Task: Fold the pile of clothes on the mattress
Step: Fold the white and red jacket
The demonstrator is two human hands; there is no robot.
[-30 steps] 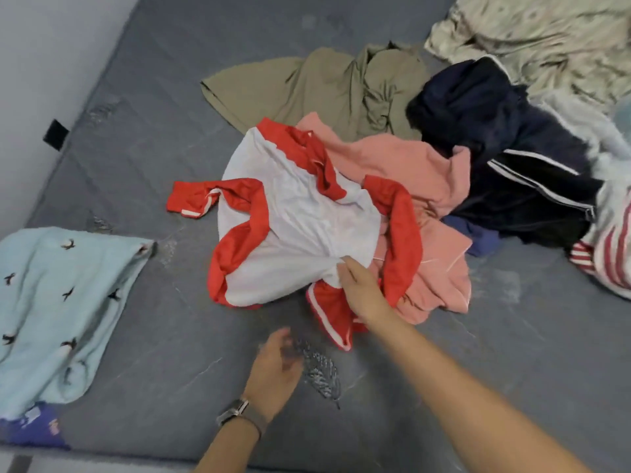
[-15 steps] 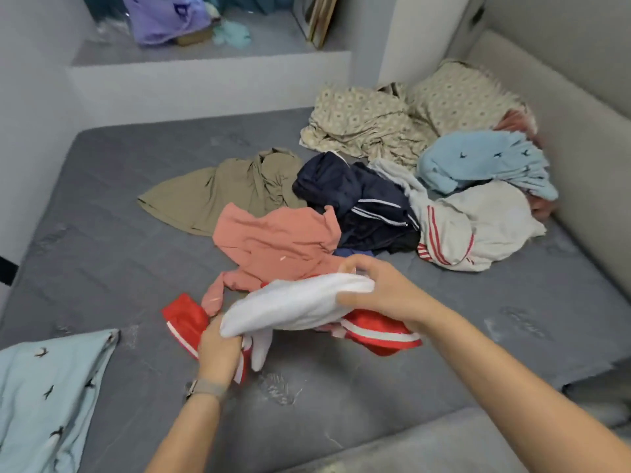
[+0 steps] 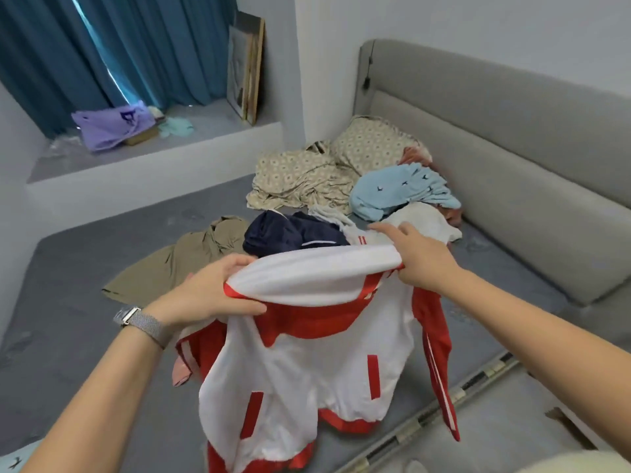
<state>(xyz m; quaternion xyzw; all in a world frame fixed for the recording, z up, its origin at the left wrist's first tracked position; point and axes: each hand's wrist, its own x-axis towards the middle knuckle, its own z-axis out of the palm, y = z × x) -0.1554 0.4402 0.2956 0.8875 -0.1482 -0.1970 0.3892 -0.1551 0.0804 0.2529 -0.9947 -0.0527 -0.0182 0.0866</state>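
Both hands — left hand (image 3: 208, 291), right hand (image 3: 415, 259) — grip the white-and-red zip jacket (image 3: 307, 353) by its top edge, lifted above the grey mattress (image 3: 85, 268); no readable writing.

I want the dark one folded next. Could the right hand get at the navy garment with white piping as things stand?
Probably not yet: the right hand grips the red and white jacket, held up in front of the navy garment. Nothing lies on that garment.

A white jacket with red trim (image 3: 307, 370) hangs unfolded, gripped along its top edge. Behind it a rumpled clothes pile (image 3: 341, 199) sprawls across the grey mattress (image 3: 85, 268).
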